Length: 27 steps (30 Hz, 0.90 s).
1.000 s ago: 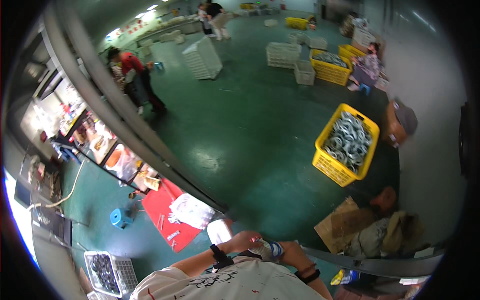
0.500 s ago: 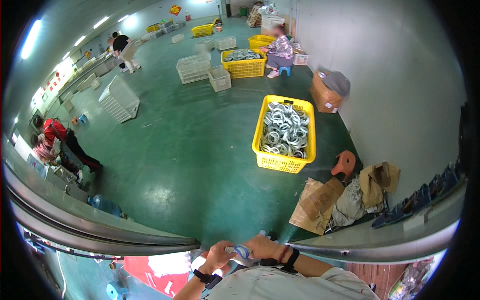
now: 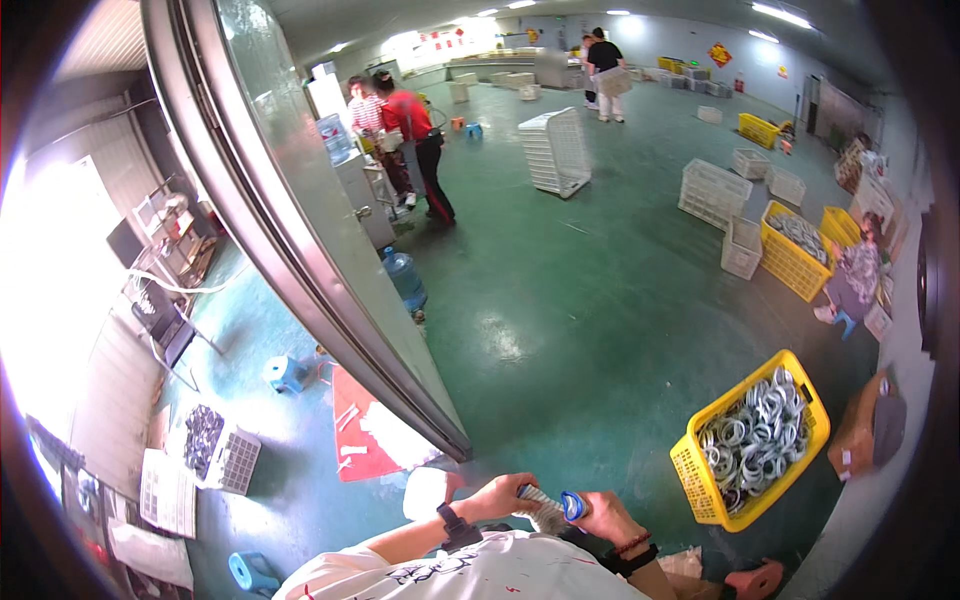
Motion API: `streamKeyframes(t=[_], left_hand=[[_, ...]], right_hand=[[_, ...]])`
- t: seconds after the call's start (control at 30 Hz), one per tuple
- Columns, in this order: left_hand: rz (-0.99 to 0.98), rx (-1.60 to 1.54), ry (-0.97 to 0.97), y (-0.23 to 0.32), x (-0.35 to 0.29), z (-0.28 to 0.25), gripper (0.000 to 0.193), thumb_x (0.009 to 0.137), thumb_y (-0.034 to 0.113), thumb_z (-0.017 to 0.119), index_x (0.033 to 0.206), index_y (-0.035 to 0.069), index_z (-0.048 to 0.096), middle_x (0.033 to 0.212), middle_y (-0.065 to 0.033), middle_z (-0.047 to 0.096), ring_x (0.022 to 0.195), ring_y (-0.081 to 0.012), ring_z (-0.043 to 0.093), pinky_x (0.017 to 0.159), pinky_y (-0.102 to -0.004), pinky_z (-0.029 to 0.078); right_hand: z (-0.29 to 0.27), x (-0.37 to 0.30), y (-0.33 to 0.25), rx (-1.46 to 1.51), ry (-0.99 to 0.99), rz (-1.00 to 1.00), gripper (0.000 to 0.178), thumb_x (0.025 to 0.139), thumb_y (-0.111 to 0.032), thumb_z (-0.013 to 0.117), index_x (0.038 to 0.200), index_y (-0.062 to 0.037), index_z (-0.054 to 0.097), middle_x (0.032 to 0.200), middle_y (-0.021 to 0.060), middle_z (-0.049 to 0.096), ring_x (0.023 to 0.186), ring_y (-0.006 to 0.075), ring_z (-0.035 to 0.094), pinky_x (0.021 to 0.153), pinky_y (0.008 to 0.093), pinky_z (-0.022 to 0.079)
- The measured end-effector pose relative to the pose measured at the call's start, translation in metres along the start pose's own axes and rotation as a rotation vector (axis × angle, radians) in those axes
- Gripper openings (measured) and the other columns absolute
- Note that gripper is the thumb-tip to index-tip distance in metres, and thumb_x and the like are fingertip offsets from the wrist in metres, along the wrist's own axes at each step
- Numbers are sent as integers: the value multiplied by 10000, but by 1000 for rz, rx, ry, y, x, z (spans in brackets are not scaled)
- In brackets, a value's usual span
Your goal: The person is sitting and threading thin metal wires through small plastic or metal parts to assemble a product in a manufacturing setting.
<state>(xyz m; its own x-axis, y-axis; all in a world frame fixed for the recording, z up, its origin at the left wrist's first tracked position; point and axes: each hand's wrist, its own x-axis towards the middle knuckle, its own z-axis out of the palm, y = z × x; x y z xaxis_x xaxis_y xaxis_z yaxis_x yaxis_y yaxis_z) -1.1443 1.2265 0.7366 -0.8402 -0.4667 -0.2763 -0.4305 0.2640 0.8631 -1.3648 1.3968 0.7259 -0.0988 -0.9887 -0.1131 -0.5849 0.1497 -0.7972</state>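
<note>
My left hand (image 3: 496, 497) is low in the middle, its fingers closed on a pale ribbed piece (image 3: 540, 496) whose kind I cannot make out. Close beside it, my right hand (image 3: 607, 521) grips a small blue-and-white rounded thing (image 3: 573, 506), too small to name. The two things nearly meet between my hands; whether they are joined I cannot tell. Just left of my left hand shows a white object (image 3: 425, 492), its shape partly hidden.
A metal-edged door panel (image 3: 330, 290) stands to the left. Yellow crate (image 3: 690, 480) of grey rings stands at right. Water bottle (image 3: 404, 280), blue stools (image 3: 286, 374) and a red sheet (image 3: 352, 425) are on the floor. Two people (image 3: 415, 140) stand beyond the panel; one sits (image 3: 857, 275) at right.
My view has swung left, so the yellow crate and the far room have shifted right. My hands stay close together, but the right one has moved a little away from the left.
</note>
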Motion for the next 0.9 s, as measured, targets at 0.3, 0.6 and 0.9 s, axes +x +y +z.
streamKeyframes(t=[0.3, 0.6, 0.9], left_hand=[[126, 193, -108, 21, 3, 29, 462, 798, 253, 853, 1180, 67, 671, 1203, -147, 659, 1158, -322, 638, 956, -432, 517], [72, 340, -154, 32, 4, 26, 266, 907, 208, 695, 1126, 58, 684, 1081, -163, 722, 1056, -342, 688, 888, -446, 535], [46, -50, -269, 17, -19, 3, 396, 935, 79, 617, 1328, 89, 658, 1247, -130, 711, 1153, -259, 656, 992, -394, 505]], right_hand=[[-38, -2, -5, 23, -224, -8, 356, 812, -377, 807, 1042, -114, 738, 961, 186, 749, 921, 408, 716, 782, 464, 568], [-28, 2, 2, -31, -259, -9, 369, 817, -368, 806, 1052, -91, 739, 969, 196, 752, 938, 413, 720, 809, 461, 574], [-17, -7, 16, 41, -141, -28, 315, 817, -251, 823, 1073, -92, 733, 959, 194, 744, 909, 391, 725, 771, 432, 572]])
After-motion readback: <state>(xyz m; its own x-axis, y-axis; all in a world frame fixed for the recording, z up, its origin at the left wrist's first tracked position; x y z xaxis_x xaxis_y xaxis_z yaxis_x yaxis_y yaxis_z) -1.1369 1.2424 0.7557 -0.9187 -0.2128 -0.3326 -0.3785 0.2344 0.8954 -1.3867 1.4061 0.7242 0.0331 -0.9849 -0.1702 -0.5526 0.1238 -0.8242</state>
